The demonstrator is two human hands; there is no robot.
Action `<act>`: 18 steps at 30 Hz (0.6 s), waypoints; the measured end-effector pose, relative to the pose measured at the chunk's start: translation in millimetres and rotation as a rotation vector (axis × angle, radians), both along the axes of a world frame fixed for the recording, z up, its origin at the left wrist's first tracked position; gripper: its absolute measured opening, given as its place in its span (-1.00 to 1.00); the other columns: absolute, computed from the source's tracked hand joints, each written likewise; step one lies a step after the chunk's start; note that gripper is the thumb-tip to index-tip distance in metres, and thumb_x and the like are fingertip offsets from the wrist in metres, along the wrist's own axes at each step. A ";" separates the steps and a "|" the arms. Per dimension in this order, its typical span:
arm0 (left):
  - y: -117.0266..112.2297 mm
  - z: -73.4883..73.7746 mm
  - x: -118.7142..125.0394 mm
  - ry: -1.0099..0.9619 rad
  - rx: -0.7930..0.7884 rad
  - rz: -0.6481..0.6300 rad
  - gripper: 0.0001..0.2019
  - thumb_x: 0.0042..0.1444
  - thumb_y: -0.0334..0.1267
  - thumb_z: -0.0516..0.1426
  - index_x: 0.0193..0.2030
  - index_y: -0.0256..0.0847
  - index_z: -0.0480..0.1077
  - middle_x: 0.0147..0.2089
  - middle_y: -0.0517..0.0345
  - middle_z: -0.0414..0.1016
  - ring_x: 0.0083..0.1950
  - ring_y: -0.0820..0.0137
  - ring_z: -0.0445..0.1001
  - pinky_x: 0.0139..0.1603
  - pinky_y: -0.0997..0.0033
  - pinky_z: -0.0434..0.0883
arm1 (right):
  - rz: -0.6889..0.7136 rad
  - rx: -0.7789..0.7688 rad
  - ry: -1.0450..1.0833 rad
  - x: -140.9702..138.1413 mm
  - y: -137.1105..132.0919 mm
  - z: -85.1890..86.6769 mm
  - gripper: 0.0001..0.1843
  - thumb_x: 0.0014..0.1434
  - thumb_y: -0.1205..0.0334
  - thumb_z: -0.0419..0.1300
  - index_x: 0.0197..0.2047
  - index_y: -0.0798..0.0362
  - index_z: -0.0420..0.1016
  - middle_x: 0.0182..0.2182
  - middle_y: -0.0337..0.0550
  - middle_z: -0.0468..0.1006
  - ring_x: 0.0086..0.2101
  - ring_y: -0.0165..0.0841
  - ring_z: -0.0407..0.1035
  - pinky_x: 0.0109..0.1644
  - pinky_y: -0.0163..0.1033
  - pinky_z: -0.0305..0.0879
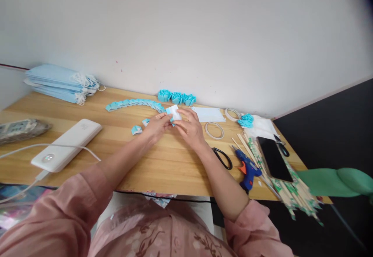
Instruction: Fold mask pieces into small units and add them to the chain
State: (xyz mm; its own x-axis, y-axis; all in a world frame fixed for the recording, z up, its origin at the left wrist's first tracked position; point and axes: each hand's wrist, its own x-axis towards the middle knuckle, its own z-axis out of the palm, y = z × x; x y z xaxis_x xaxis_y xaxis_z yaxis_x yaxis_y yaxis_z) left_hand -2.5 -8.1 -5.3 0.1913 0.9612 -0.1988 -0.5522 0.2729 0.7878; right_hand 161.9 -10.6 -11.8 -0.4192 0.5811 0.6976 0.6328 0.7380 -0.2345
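Observation:
Above the middle of the table, a small folded piece of blue-and-white mask fabric [175, 112] is pinched between both hands. My left hand [159, 127] grips its lower left edge, while my right hand [190, 127] holds it from the right with thumb and fingers. Two small folded blue pieces [136, 129] lie by my left wrist, one partly hidden by it. Behind the hands curves a row of folded blue pieces [134, 103]. Three blue fabric roses [176, 97] stand against the wall, and a flat pale-blue mask sheet [208, 114] lies right of my fingers.
Stacked face masks [58, 82] occupy the far left, with a white power bank [67, 144] and cable nearer. Tape rolls [215, 130], black-handled scissors [223, 158], a blue glue gun [247, 167], a phone [274, 158], wrapped sticks [291, 195] and another blue rose [246, 120] are at right.

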 end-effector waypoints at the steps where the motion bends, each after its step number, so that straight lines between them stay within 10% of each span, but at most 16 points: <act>1: 0.3 -0.4 0.0 0.004 0.000 0.001 -0.80 0.00 -0.32 0.33 -0.36 -0.30 0.39 -0.43 0.19 0.51 -0.39 0.50 0.48 -0.22 0.44 0.39 | -0.004 -0.014 0.022 0.1 0.6 -0.6 -0.84 0.23 0.31 0.20 -0.24 -0.10 0.61 0.11 -0.13 0.47 0.18 -0.18 0.24 0.27 0.09 0.24; 18: 1.2 -6.6 -2.2 0.079 0.100 -0.066 -0.71 -0.02 -0.31 0.34 -0.12 -0.34 0.52 -0.15 -0.02 0.62 -0.21 0.33 0.58 0.01 0.22 0.43 | -0.075 -0.359 0.413 -0.8 -0.7 -1.4 -0.87 0.19 0.13 0.22 -0.31 -0.05 0.56 -0.13 -0.15 0.62 -0.08 -0.25 0.48 0.10 -0.06 0.35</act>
